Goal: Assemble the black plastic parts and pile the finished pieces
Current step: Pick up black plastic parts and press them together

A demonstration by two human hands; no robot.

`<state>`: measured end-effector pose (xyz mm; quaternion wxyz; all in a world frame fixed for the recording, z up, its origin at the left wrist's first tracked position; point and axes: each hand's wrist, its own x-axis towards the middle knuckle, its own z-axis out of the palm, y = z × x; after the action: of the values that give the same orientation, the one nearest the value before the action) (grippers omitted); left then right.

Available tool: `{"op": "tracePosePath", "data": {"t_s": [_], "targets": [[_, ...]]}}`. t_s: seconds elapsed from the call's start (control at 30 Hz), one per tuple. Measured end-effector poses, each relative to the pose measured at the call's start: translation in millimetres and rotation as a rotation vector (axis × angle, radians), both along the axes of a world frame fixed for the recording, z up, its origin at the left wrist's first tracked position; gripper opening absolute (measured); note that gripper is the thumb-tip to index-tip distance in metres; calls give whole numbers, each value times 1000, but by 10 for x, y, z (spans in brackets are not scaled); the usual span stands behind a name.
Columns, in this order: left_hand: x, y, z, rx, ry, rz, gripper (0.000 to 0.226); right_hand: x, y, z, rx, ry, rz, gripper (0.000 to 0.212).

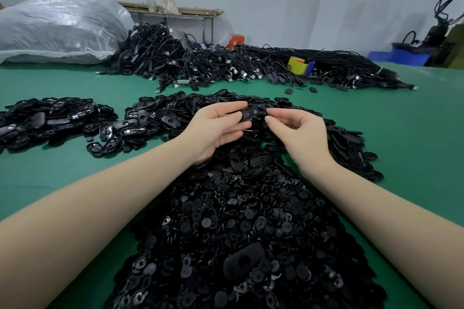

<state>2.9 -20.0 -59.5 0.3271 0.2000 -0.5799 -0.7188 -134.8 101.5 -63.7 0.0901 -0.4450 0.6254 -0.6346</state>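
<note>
Hands, left hand [218,126] pinching an oval black plastic shell [248,114], right hand [296,130] pinching its far end: parts should seat squarely before pressing.

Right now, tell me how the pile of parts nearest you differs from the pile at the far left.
The nearest pile is mostly small round discs; the far-left pile is longer oval shells. The nearest pile is much bigger and runs from the bottom edge up towards the hands; the far-left pile is low and stands apart. Both are black plastic on the green table.
</note>
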Motion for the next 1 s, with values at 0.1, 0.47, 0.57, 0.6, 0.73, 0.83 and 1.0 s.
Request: {"op": "tracePosePath", "data": {"t_s": [0.1, 0.47, 0.57, 0.6, 0.73, 0.83, 1.0], "targets": [[5, 10, 5, -13, -1, -1, 25, -3, -19, -3, -12, -20, 46, 15], [-13, 52, -5, -127, -53, -23, 28, 17, -39, -37, -12, 90, 51, 14], [-19, 48, -16, -141, -59, -22, 28, 14, -39, -41, -8, 127, 47, 11], [-19, 47, -19, -147, -60, -28, 26, 10, -40, -38, -10, 132, 44, 12], [-24, 56, -30, -198, -82, -43, 14, 15, -37, -23, 2, 166, 54, 14], [-28, 50, -42, -212, -91, -36, 7, 39, -31, -18, 3, 197, 56, 12], [-17, 52, -38, -213, -90, -48, 6, 67, -25, 1, -21, 217, 53, 20]]}}
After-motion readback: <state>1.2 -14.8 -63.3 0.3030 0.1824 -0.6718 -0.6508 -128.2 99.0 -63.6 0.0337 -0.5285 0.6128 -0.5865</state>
